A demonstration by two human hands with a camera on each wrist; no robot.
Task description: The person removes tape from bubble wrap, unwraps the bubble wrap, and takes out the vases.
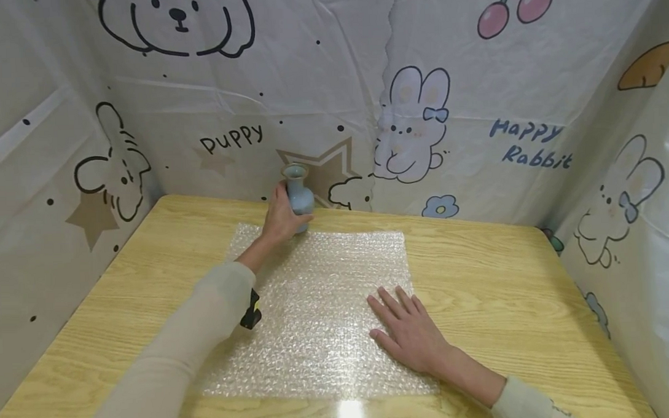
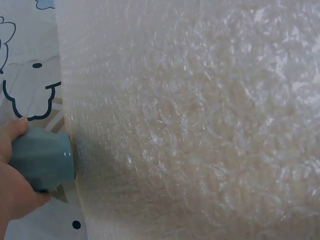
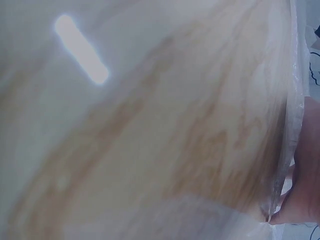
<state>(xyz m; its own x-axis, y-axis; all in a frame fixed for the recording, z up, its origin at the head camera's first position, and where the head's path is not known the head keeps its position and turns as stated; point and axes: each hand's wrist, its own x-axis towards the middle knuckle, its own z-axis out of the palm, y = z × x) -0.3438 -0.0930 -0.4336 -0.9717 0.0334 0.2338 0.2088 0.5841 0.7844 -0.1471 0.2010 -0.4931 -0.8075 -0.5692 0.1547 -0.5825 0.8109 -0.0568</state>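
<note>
My left hand (image 1: 282, 220) grips a pale blue-grey ceramic vase (image 1: 302, 201) by its body, at the far edge of the bubble wrap. The vase stands upright, with a narrow neck and flared rim. In the left wrist view, fingers and thumb curl round the vase (image 2: 47, 157). A clear sheet of bubble wrap (image 1: 322, 320) lies spread on the table. On its right side my right hand (image 1: 411, 335) rests palm down, fingers straight and spread. The right wrist view catches only part of that hand (image 3: 305, 175) beside the sheet's edge.
The wood-grain table (image 1: 492, 289) extends around the bubble wrap. Cartoon-printed cloth (image 1: 319, 80) hangs behind it and on both sides, close behind the vase. A small black and yellow object (image 1: 251, 311) shows beside the left sleeve.
</note>
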